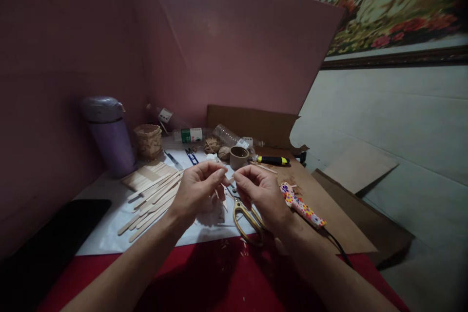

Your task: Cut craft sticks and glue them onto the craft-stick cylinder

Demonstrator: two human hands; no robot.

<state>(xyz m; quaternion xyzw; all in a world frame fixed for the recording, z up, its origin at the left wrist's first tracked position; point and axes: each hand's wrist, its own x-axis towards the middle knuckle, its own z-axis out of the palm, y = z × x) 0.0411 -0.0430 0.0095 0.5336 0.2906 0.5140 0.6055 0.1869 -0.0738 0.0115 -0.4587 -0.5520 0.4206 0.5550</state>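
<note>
My left hand (203,185) is raised over the middle of the table, thumb and fingertips pinched together. Facing it, my right hand (259,189) is closed in a similar pinch, its fingertips a short gap away. Something small and pale may be between the fingertips, but it is too small to name. Below my right hand lies a pair of scissors (238,219) with gold-coloured handles, its blades partly hidden. Wooden craft sticks (151,209) lie loosely left of my left hand. To the right of my right hand rests a flower-patterned glue gun (302,205) with a black cord.
Behind the hands are a tape roll (239,157), twine balls (212,145), plastic bottles (192,135) and a yellow-black utility knife (273,160). A purple flask (111,141) and a small woven-looking pot (148,140) stand at left. Brown cardboard (336,224) covers the right side.
</note>
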